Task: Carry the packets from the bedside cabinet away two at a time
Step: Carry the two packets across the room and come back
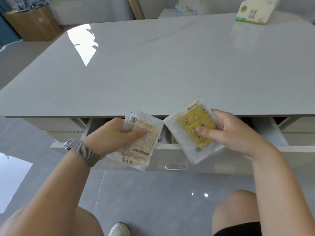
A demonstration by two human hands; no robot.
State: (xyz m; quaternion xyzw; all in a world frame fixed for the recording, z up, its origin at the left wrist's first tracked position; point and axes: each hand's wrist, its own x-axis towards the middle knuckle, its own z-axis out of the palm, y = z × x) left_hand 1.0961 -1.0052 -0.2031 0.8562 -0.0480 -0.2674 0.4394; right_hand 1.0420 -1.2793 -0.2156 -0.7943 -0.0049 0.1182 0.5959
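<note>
My left hand (115, 133) grips a pale packet (143, 143) with orange print and a barcode, thumb pressed on its face. In my right hand (228, 130) is a clear packet with a yellow patterned pad (192, 128) inside, pinched between thumb and fingers. Both packets hang over an open white drawer (170, 146) under the edge of a glossy grey tabletop (153, 74). More packets lie in the drawer, mostly hidden behind my hands.
A green and white tissue pack (254, 11) stands at the table's far right corner. A cardboard box (32, 23) sits on the floor at the far left. My knees and one white shoe (119, 229) show below, on the grey tiled floor.
</note>
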